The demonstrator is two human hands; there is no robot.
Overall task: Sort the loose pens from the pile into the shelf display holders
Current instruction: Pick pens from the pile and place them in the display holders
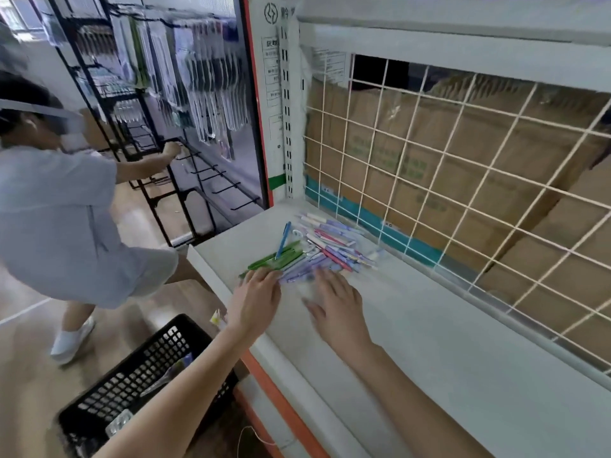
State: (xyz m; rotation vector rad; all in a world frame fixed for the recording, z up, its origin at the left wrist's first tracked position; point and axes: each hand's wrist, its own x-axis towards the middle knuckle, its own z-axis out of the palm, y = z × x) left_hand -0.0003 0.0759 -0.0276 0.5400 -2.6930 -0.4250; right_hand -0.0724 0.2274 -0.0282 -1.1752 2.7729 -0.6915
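The white shelf [429, 325] carries everything, with a wire grid [463, 160] at its back and cardboard boxes [413, 153] behind the grid. A black plastic basket [132, 385] stands on the floor, below the left forearm. The pile of loose pens [327, 246] lies just beyond the fingertips of both hands. The left hand [256, 300] lies flat, fingers straight, its tips touching the green pens [274, 259]. The right hand [337, 309] is spread open, blurred, holding nothing. One blue pen [283, 239] lies across the green ones.
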